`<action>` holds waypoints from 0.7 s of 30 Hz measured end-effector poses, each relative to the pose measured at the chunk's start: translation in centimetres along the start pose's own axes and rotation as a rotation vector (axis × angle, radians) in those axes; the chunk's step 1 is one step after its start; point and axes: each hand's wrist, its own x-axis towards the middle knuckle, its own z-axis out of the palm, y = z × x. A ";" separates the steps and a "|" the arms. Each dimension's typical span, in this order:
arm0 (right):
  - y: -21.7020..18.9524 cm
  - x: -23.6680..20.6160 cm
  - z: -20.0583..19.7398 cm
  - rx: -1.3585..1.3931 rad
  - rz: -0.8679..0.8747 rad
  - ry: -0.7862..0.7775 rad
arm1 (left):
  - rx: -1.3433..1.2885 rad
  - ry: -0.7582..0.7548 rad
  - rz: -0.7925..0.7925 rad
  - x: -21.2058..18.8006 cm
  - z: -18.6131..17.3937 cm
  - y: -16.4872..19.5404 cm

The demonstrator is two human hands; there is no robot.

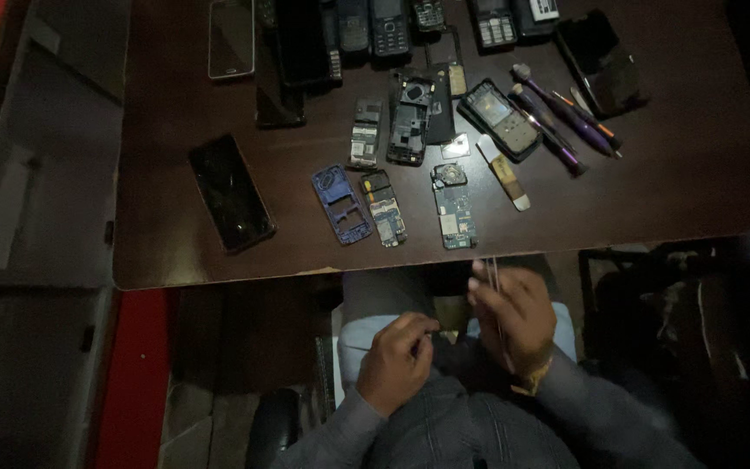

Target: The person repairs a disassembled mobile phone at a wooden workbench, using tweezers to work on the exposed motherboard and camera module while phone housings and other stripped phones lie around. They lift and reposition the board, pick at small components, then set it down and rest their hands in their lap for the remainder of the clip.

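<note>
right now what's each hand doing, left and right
Left hand: curled closed below the table edge; whether it holds anything cannot be told.
Right hand: closed on thin metal tweezers.

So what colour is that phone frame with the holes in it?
Blue; the frame shows clearly in the head view.

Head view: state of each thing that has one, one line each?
Left hand: closed, over the lap; contents too dark to tell.
Right hand: pinching thin tweezers.
Black smartphone: intact, screen dark, flat on table.
Blue phone frame: stripped, empty.
Circuit boards: bare, out of casing.
Purple-handled tools: lying unused.
</note>
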 end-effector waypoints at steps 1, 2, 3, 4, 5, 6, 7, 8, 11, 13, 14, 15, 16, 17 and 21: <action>-0.4 1.1 0.2 -0.023 0.042 0.036 | 0.000 -0.025 -0.040 0.0 0.1 0.0; -0.7 2.3 0.5 -0.042 0.095 0.027 | 0.000 -0.050 -0.078 0.0 0.1 0.0; -0.8 3.3 0.8 -0.058 0.141 0.019 | -0.003 -0.036 -0.056 0.0 0.1 0.1; -0.8 4.2 1.2 -0.073 0.185 0.014 | -0.004 -0.020 -0.032 0.0 0.1 0.1; -0.7 4.9 1.4 -0.090 0.201 0.002 | -0.005 -0.004 -0.006 0.1 0.2 0.1; -0.7 5.5 1.7 -0.107 0.213 -0.008 | 0.005 -0.027 -0.047 0.2 0.2 0.1; -0.7 5.9 1.9 -0.125 0.226 -0.018 | 0.014 -0.050 -0.089 0.3 0.2 0.1; -0.6 6.2 2.0 -0.130 0.232 -0.009 | 0.024 -0.076 -0.130 0.3 0.1 0.0; -0.6 6.8 2.0 -0.133 0.261 -0.002 | 0.018 -0.086 -0.109 0.2 0.1 -0.2; -0.6 7.3 1.5 -0.131 0.300 -0.019 | 0.015 -0.097 -0.148 0.0 0.4 -0.3; -0.6 7.7 1.1 -0.113 0.266 0.007 | 0.013 -0.102 -0.153 0.1 0.5 -0.6; -0.6 8.1 0.6 -0.100 0.230 0.035 | 0.023 -0.071 -0.090 0.2 0.7 -0.8; -0.7 8.6 0.0 -0.090 0.195 0.060 | 0.030 -0.042 -0.028 0.1 0.9 -1.0; -0.5 9.3 -0.9 -0.082 0.158 0.122 | 0.035 -0.013 0.027 0.3 1.2 -1.2; 0.0 12.2 -4.9 0.051 0.187 0.249 | 0.110 -0.090 -0.079 -0.2 1.6 -1.5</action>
